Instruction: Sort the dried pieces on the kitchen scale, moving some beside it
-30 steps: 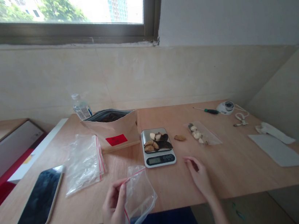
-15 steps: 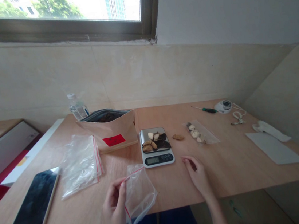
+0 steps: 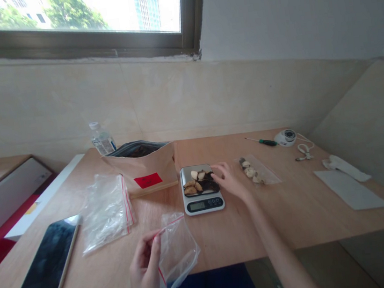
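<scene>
My left hand (image 3: 146, 258) is closed, pinching a small clear zip-lock bag (image 3: 178, 256) with red seal lines by its upper edge. The bag hangs over the table's front edge and looks flat. My right hand (image 3: 228, 179) reaches to the right side of a digital kitchen scale (image 3: 205, 205), its fingertips slightly apart at the dark slices. On the scale's plate lie several dried slices, which look like mushroom: dark ones (image 3: 208, 186), tan ones (image 3: 191, 189) and pale ones (image 3: 194, 175). The right hand covers the spot where a loose tan slice lay.
A kraft pouch (image 3: 155, 163) stands open behind a stack of clear bags (image 3: 111, 211). A filled clear bag (image 3: 252, 173) lies right of the scale. Further out are a phone (image 3: 45, 265), bottle (image 3: 102, 139), screwdriver (image 3: 266, 142), white camera (image 3: 286, 137) and white sheet (image 3: 351, 189).
My right hand has moved forward and left from the bare table to the scale's right edge, covering the loose tan slice's place. My left hand keeps hold of the zip-lock bag, nearly unmoved.
</scene>
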Tool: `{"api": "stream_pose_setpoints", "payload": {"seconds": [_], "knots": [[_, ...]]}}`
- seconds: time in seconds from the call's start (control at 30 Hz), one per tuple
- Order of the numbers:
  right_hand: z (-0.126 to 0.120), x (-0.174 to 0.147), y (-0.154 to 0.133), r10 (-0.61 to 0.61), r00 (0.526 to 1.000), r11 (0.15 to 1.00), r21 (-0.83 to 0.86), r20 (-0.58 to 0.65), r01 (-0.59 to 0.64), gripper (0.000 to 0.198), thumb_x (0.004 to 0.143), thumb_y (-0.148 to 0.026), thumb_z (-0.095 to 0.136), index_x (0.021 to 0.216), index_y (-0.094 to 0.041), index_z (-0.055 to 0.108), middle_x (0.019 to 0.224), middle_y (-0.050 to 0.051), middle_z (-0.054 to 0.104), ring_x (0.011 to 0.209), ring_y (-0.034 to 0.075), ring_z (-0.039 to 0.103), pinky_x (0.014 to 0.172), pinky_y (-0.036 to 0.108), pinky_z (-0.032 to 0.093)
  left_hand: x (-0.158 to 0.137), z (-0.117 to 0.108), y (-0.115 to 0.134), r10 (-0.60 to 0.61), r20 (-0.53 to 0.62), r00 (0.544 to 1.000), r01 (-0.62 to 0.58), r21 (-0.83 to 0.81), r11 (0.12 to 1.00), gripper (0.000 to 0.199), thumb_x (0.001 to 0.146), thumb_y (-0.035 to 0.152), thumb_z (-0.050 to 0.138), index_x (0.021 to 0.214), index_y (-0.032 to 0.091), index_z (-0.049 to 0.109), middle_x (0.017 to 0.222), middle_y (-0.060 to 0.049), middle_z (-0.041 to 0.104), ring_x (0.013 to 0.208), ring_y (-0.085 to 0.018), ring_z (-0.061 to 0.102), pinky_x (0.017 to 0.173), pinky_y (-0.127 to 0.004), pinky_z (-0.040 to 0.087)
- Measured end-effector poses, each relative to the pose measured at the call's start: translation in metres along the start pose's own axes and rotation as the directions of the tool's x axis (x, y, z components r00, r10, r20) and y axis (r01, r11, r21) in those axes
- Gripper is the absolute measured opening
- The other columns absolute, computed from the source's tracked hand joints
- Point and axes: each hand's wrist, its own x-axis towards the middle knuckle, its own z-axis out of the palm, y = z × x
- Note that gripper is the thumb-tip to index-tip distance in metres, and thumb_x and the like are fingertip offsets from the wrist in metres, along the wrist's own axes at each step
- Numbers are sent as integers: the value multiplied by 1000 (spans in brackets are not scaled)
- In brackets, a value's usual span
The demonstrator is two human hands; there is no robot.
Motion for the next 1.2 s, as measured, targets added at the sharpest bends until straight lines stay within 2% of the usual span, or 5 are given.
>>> {"api": "stream_pose_setpoints", "payload": {"seconds": [0.13,0.47,0.6,0.77,1.2], "knots": [[-6,20,5,11,993,984,-178,116,10,14,82,-23,56,86,-22,69,99,7,62,102,24,54,94,41,40,3,-3,2,-26,-23,999,26,-34,999,49,58,62,72,79,18,69,78,-4,68,77,-20,62,69,-24,48],[-34,-49,69,14,998,992,-122,-67,-22,23,84,-29,47,97,-24,66,104,8,63,106,27,55,96,46,40,11,-2,-6,-80,-16,997,80,-7,997,52,56,63,72,80,17,69,77,-3,67,79,-20,61,70,-23,48],[-26,-30,70,0,993,989,-145,-114,-16,28,86,-33,46,106,-22,63,109,10,63,108,26,56,96,45,41,9,4,-4,-47,10,999,47,-15,999,48,62,61,70,82,17,69,79,-3,66,79,-19,61,71,-23,48],[-16,0,72,37,999,976,-218,21,-32,17,76,-27,60,89,-20,68,92,9,69,92,27,62,86,41,47,8,-1,-4,-30,-2,1000,30,8,1000,46,64,60,69,82,17,69,79,-3,65,78,-19,61,70,-22,48],[-11,7,5,29,995,1000,6,-99,-29,34,88,-44,47,100,-19,66,103,11,69,92,23,63,85,39,48,10,-11,-1,-19,-34,999,20,32,999,48,63,61,69,80,17,69,77,-4,67,75,-19,61,68,-24,48]]}}
